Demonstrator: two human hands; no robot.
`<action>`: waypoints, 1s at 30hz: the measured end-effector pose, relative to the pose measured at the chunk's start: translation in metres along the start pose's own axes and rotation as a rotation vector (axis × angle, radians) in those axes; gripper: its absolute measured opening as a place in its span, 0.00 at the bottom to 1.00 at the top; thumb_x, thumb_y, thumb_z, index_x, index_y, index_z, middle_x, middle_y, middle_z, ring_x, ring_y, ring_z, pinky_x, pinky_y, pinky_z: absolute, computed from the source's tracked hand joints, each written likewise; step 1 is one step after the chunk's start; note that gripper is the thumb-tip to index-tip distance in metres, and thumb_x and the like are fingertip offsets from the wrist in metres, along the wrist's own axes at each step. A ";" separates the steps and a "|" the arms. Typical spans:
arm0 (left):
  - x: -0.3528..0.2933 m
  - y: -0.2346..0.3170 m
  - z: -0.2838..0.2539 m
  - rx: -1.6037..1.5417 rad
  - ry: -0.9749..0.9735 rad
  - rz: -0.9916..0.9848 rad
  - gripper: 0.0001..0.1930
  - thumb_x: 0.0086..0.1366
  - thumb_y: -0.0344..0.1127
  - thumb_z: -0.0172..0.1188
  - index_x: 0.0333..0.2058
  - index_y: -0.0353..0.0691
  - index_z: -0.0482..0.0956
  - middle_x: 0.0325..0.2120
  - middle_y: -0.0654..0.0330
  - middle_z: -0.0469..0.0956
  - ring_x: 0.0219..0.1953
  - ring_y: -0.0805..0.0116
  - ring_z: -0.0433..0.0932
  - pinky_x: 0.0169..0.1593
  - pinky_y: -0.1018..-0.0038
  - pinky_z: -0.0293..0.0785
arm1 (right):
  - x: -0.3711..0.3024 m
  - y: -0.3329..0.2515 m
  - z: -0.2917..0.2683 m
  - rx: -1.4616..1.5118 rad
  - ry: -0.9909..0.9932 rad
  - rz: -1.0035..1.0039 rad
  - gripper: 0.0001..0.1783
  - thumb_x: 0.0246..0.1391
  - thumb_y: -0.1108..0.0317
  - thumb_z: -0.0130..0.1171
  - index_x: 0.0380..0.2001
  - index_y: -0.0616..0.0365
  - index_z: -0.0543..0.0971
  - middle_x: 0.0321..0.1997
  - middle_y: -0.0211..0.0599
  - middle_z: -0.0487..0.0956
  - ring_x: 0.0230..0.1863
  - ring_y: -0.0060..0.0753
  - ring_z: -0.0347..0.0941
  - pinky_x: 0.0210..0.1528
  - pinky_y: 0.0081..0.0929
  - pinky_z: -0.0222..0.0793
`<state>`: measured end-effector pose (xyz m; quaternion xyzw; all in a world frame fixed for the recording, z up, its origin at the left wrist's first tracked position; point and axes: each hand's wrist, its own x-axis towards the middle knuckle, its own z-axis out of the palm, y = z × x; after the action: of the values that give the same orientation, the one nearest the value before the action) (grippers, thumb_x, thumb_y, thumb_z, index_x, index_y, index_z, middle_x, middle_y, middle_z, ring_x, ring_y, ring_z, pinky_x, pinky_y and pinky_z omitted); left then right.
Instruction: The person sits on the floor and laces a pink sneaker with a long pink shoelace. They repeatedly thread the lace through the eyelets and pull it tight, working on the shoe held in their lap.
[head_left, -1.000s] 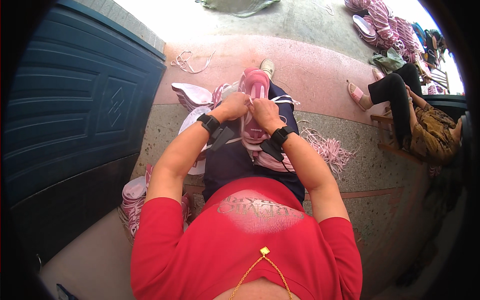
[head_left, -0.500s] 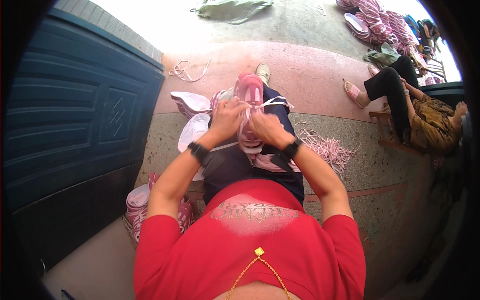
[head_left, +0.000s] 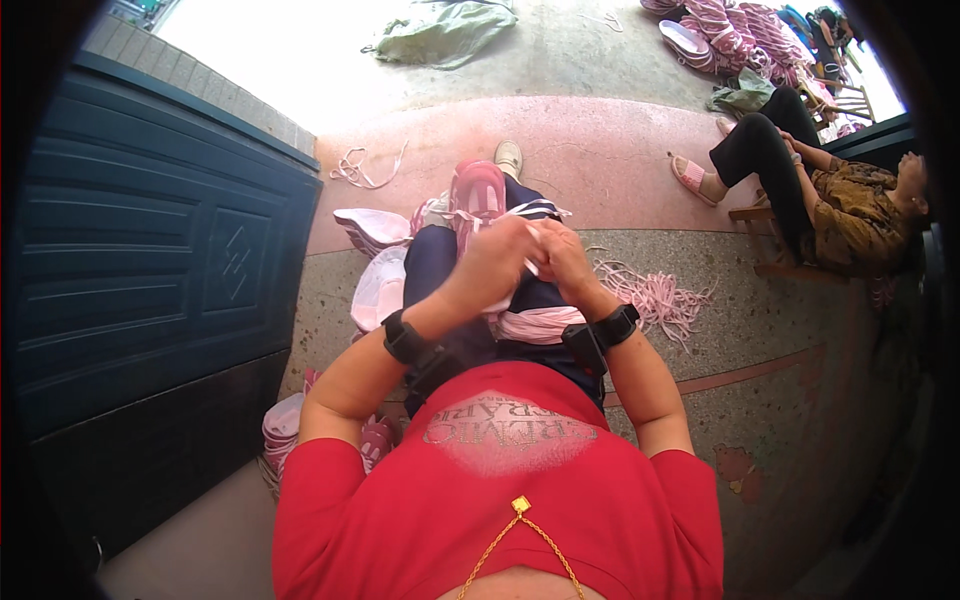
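A pink shoe upper (head_left: 478,187) rests on my lap, toe end pointing away from me. My left hand (head_left: 497,262) is closed over its near part and hides much of it. Close against it, my right hand (head_left: 565,262) is also closed. Between the two, a short stretch of white shoelace (head_left: 534,264) shows, pinched in the fingers. More white lace lies across my thigh beyond the right hand. A bundle of pink laces (head_left: 537,325) lies over my lap nearer my body.
Stacked pink-and-white shoe uppers (head_left: 380,288) stand left of my leg, others (head_left: 284,425) lower left. Loose pink laces (head_left: 660,300) lie on the floor at right. A blue door (head_left: 150,240) bounds the left. A person (head_left: 850,200) sits at right. Beyond are a green bag (head_left: 445,30) and a pink pile (head_left: 740,40).
My hands have come together and shifted right and off the middle of the shoe upper, with the lace between them. The whole view has shifted slightly.
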<state>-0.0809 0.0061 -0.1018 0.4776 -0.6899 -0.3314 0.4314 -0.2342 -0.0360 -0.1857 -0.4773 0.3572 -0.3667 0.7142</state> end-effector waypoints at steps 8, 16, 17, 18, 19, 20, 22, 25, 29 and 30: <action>-0.032 -0.040 -0.016 0.100 0.082 -0.368 0.14 0.67 0.41 0.49 0.36 0.34 0.75 0.25 0.45 0.76 0.29 0.49 0.77 0.31 0.64 0.70 | 0.004 -0.018 0.051 0.089 -0.108 0.112 0.21 0.64 0.59 0.47 0.50 0.64 0.74 0.50 0.32 0.72 0.49 0.20 0.67 0.51 0.18 0.63; -0.035 -0.042 -0.021 0.076 0.057 -0.374 0.14 0.67 0.42 0.50 0.38 0.37 0.77 0.26 0.47 0.78 0.30 0.51 0.79 0.31 0.65 0.71 | 0.005 -0.022 0.053 0.284 -0.128 0.235 0.19 0.62 0.59 0.50 0.47 0.63 0.76 0.45 0.30 0.77 0.42 0.17 0.70 0.45 0.17 0.68; -0.035 -0.042 -0.022 0.037 0.029 -0.409 0.14 0.67 0.41 0.50 0.39 0.35 0.77 0.26 0.52 0.78 0.29 0.59 0.77 0.32 0.70 0.70 | 0.006 -0.021 0.052 0.298 -0.130 0.246 0.18 0.62 0.60 0.51 0.46 0.64 0.77 0.43 0.30 0.77 0.41 0.17 0.71 0.45 0.18 0.67; -0.034 -0.043 -0.022 -0.003 0.001 -0.445 0.14 0.68 0.40 0.51 0.40 0.34 0.77 0.26 0.56 0.77 0.28 0.67 0.74 0.33 0.74 0.70 | 0.006 -0.019 0.053 0.276 -0.106 0.208 0.18 0.62 0.60 0.52 0.45 0.64 0.78 0.42 0.30 0.78 0.41 0.17 0.71 0.44 0.17 0.67; -0.034 -0.044 -0.024 -0.042 -0.027 -0.481 0.14 0.68 0.39 0.52 0.41 0.32 0.77 0.26 0.61 0.77 0.28 0.75 0.72 0.34 0.79 0.69 | 0.008 -0.014 0.053 0.255 -0.083 0.171 0.17 0.61 0.60 0.53 0.43 0.64 0.78 0.41 0.30 0.78 0.40 0.17 0.71 0.44 0.17 0.67; -0.033 -0.045 -0.025 -0.091 -0.049 -0.525 0.14 0.67 0.38 0.52 0.41 0.32 0.77 0.26 0.62 0.77 0.28 0.75 0.71 0.34 0.80 0.68 | 0.008 -0.010 0.052 0.233 -0.059 0.134 0.16 0.61 0.61 0.53 0.42 0.63 0.79 0.39 0.29 0.79 0.40 0.17 0.71 0.43 0.17 0.67; -0.030 -0.048 -0.027 -0.190 -0.092 -0.613 0.13 0.66 0.37 0.53 0.40 0.32 0.78 0.26 0.64 0.76 0.29 0.77 0.70 0.35 0.81 0.67 | 0.006 -0.004 0.048 0.150 0.017 0.051 0.15 0.60 0.62 0.54 0.39 0.64 0.80 0.37 0.30 0.79 0.39 0.16 0.71 0.42 0.16 0.66; -0.016 -0.098 -0.050 0.139 0.061 -0.355 0.11 0.63 0.36 0.55 0.38 0.34 0.79 0.28 0.59 0.78 0.31 0.72 0.74 0.38 0.76 0.70 | -0.005 -0.008 0.042 0.021 0.052 0.005 0.14 0.60 0.63 0.54 0.35 0.64 0.81 0.34 0.30 0.80 0.36 0.16 0.71 0.40 0.16 0.65; 0.009 -0.160 -0.038 0.474 -0.156 -0.352 0.12 0.55 0.38 0.61 0.34 0.37 0.81 0.32 0.50 0.79 0.37 0.58 0.77 0.44 0.68 0.72 | -0.021 -0.027 0.029 -0.067 0.007 0.014 0.13 0.60 0.64 0.53 0.33 0.64 0.81 0.30 0.28 0.80 0.34 0.15 0.71 0.38 0.16 0.66; 0.016 -0.166 -0.036 0.569 -0.247 -0.384 0.12 0.54 0.39 0.63 0.33 0.37 0.81 0.33 0.49 0.79 0.38 0.55 0.77 0.45 0.66 0.71 | -0.023 -0.032 0.029 -0.080 0.001 -0.023 0.14 0.60 0.63 0.53 0.33 0.65 0.80 0.29 0.29 0.80 0.32 0.16 0.71 0.38 0.17 0.66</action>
<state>0.0107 -0.0640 -0.2272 0.6559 -0.6989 -0.2565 0.1247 -0.2264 -0.0127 -0.1431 -0.5093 0.3665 -0.3608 0.6900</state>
